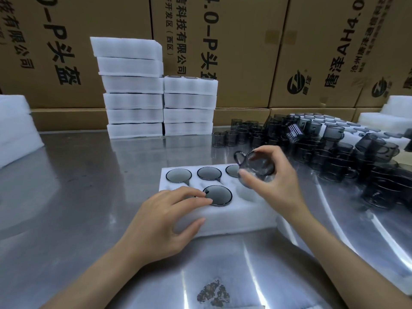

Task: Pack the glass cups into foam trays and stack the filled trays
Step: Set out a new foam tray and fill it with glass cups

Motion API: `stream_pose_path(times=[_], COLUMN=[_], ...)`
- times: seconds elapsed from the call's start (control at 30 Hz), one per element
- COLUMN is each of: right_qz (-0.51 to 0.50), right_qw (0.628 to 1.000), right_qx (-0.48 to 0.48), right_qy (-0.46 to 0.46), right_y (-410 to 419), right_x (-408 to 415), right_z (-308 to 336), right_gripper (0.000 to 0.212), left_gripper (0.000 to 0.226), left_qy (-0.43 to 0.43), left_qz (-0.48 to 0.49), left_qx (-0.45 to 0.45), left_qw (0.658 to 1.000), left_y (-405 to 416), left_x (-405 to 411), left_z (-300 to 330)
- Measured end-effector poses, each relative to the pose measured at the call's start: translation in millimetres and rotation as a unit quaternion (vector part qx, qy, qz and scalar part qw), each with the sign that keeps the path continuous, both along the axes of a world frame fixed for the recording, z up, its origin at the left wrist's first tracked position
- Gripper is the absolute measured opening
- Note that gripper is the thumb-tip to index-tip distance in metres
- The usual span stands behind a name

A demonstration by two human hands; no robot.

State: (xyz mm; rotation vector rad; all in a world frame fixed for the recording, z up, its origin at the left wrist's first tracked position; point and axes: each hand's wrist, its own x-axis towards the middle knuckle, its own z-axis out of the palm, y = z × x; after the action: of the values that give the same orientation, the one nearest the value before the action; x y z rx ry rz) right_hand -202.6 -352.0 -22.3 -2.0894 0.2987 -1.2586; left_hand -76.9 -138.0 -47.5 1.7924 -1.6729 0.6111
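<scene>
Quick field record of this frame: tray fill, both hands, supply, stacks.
tray: white foam tray on the steel table, four smoky glass cups seated
open pocket: near right
left hand: rests on the tray, fingertips at the near middle cup
right hand: grips a smoky glass cup with handle above the tray
supply: loose cups at right
stacks: two filled-tray stacks behind

Left hand (165, 221) lower centre, palm down, fingers loosely spread, thumb extended right. Right hand (269, 181) right of centre, raised, fingers and thumb curled in pinch.
</scene>
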Motion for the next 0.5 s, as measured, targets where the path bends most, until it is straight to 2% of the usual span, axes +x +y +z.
stream_pose_path(times=[0.13,0.33,0.5], right_qz=[-0.004,0.001,-0.005], right_qw=[0.997,0.993,0.992], right_qx=[-0.022,-0.038,-0.037], right_qy=[0.074,0.116,0.119], right_y=[6.4,9.1,8.2], right_x=[-3.0,-9.4,-11.2], right_z=[-2.9,-5.8,-8.1], right_gripper=[0.039,0.034,0.038], left_gripper=[0.029,0.029,0.029], left_qy=[0.004,0.008,0.006], left_qz=[-0.001,-0.004,0.006], left_qx=[0.0,0.001,0.008], left_qw=[1.0,1.0,1.0], left_y=[0.0,0.0,0.8], left_x=[-0.1,-0.6,-2.6], left_z=[-0.1,0.1,1.8])
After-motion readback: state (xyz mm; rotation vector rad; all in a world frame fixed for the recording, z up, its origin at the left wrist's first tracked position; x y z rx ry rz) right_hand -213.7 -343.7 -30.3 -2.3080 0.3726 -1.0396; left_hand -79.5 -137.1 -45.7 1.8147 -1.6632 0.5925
